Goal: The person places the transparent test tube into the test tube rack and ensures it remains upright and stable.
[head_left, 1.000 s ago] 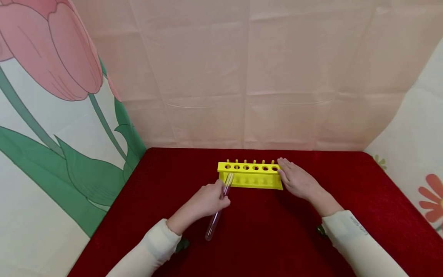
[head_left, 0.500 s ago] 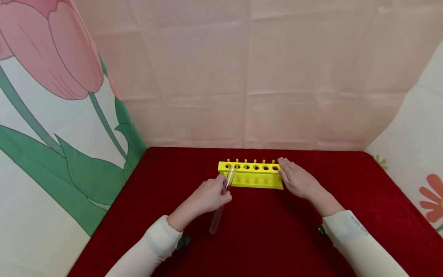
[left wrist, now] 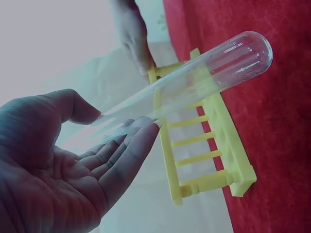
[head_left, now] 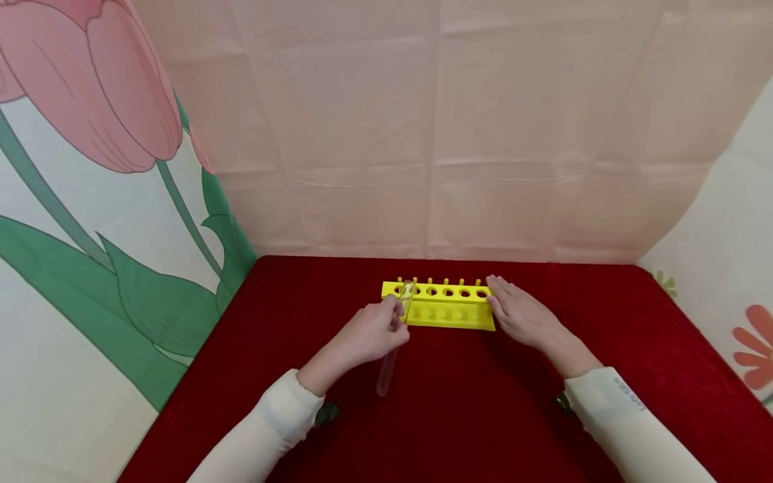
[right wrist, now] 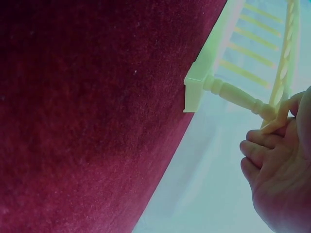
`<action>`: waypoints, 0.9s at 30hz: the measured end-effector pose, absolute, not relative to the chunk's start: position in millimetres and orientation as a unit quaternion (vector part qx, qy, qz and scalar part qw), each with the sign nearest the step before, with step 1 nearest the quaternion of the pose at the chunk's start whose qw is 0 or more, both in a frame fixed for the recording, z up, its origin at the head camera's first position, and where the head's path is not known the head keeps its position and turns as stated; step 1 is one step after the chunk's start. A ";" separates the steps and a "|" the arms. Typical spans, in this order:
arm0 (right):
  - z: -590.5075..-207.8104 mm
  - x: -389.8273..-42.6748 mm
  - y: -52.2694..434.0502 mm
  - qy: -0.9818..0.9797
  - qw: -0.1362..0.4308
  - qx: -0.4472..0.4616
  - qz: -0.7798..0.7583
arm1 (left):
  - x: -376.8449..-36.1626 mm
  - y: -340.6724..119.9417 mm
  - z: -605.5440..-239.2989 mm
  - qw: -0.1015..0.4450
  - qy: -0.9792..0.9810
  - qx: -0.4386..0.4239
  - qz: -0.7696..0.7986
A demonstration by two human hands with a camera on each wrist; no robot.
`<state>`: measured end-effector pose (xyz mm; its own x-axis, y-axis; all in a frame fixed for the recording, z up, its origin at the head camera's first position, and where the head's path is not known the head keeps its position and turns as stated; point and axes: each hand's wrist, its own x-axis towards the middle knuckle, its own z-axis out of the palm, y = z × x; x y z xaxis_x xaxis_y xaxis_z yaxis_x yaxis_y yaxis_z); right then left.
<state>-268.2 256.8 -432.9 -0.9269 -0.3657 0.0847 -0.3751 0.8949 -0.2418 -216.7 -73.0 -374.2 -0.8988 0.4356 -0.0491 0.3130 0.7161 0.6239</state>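
A: As we look down from the head view, we see the left hand (head_left: 371,335) pinching a clear tube (head_left: 395,339) slantwise, its open mouth up at the left end of the yellow rack (head_left: 443,305). And the other hand?

B: We see the right hand (head_left: 519,315) flat, fingers straight, pressed against the rack's right end. The rack stands on the red cloth (head_left: 459,416), near the far edge.

A: From the left wrist we find the tube (left wrist: 194,85) held between thumb and fingertips (left wrist: 141,138), the other fingers loose, its round bottom out over the cloth (left wrist: 277,145). The rack (left wrist: 204,150) lies just behind it.

B: From the right wrist we make out the fingers (right wrist: 260,150) bent against the rack's upper bar, beside a turned post (right wrist: 235,94). Whether they close round it we cannot tell.
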 end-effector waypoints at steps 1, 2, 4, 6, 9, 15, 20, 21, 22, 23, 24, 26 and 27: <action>-433.3 -268.4 257.0 -0.973 0.018 0.190 0.129 | -217.1 -72.5 -373.7 0.096 0.921 0.204 0.319; -433.7 -268.4 257.3 -0.973 0.019 0.190 0.131 | -217.6 -71.9 -373.3 0.097 0.920 0.204 0.321; -434.5 -268.6 257.7 -0.973 0.020 0.191 0.131 | -218.4 -70.7 -372.5 0.097 0.919 0.204 0.324; -435.1 -268.8 258.0 -0.972 0.023 0.195 0.131 | -218.9 -69.3 -371.8 0.097 0.918 0.203 0.326; -435.9 -269.4 258.3 -0.971 0.031 0.203 0.124 | -219.6 -67.2 -370.4 0.096 0.917 0.206 0.329; -436.5 -270.2 259.0 -0.970 0.043 0.212 0.108 | -222.5 -61.8 -368.4 0.087 0.917 0.212 0.327; -436.9 -268.9 258.6 -0.969 0.050 0.216 0.108 | -223.9 -56.2 -365.6 0.086 0.917 0.209 0.329; -437.0 -268.7 258.7 -0.969 0.051 0.216 0.109 | -224.1 -55.2 -364.8 0.086 0.916 0.209 0.330; -437.4 -268.7 258.8 -0.969 0.052 0.217 0.110 | -224.2 -54.3 -364.2 0.086 0.916 0.210 0.331; -437.8 -268.8 258.9 -0.968 0.053 0.217 0.111 | -224.5 -53.6 -363.7 0.086 0.915 0.211 0.333; -438.0 -268.9 259.0 -0.968 0.054 0.217 0.111 | -224.5 -52.9 -362.8 0.085 0.915 0.212 0.334; -438.3 -269.1 259.2 -0.968 0.056 0.217 0.110 | -225.1 -51.6 -361.4 0.084 0.914 0.213 0.335; -438.4 -269.3 259.3 -0.968 0.057 0.218 0.109 | -225.3 -51.1 -360.5 0.083 0.914 0.213 0.336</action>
<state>-269.3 259.3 -438.4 -0.8988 -0.4088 0.1583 -0.4338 0.8816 -0.1860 -225.3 -51.1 -360.5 -0.8957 0.4446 -0.0084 0.3333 0.6836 0.6493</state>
